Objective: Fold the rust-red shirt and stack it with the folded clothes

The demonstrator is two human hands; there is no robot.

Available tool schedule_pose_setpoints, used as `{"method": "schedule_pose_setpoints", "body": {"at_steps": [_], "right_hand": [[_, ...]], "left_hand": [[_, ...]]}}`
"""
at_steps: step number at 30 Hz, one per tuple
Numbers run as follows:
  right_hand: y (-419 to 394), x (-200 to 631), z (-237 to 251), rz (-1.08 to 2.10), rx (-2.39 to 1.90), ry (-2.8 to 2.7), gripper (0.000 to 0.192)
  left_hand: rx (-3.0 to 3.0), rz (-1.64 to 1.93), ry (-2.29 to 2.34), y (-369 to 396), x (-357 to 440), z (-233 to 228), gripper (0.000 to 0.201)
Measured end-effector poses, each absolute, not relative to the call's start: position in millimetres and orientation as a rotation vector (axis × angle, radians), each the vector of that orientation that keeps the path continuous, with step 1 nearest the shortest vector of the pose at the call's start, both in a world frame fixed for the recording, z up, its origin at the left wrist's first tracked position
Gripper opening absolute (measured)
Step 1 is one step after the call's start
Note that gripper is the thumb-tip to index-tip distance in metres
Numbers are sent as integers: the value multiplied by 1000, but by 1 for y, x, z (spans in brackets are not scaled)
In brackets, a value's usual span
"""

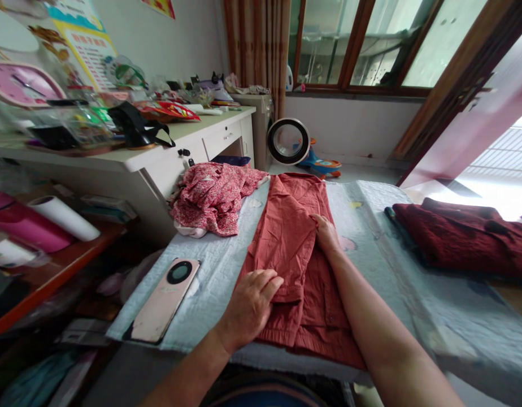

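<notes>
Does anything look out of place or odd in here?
Two things: the washing machine has its round door standing open, and the floral garment lies crumpled in a heap, unlike the red garment laid out beside it. I see no clear spill.

The garment (284, 226) is brick red, the bundle (214, 195) speckled red and white, the sheet (375, 243) mostly pale blue.

Daylight glares in the doorway (504, 169), across from the desk (197, 129). I see dimness beneath it, a stretched clock (26, 85) above.
</notes>
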State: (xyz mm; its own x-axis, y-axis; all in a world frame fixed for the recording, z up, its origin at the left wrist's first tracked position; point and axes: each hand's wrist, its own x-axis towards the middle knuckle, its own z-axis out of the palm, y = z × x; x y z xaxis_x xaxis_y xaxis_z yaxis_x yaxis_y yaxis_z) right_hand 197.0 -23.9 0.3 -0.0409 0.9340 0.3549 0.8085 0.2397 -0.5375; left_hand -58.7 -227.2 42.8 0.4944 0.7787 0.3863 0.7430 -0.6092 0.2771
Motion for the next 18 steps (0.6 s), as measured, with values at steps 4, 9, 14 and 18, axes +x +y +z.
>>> {"method": "schedule_pose_setpoints", "body": {"at_steps": [4,9,14,18], "right_hand": [[-25,196,3,241,-1604,-1874,36],[-27,194,5,229,-1624,-1868,36],[-28,194,6,224,-1613,-1878,36],[-28,194,6,234,-1614,-1890,37]], "left_hand": [[2689,740,1247,-228,-54,44,35],[2652,869,1177,-225,-57,47,27],[2616,874,1200,-225,-58,44,34],[2563,835,1274,-224,-57,39,48]]}}
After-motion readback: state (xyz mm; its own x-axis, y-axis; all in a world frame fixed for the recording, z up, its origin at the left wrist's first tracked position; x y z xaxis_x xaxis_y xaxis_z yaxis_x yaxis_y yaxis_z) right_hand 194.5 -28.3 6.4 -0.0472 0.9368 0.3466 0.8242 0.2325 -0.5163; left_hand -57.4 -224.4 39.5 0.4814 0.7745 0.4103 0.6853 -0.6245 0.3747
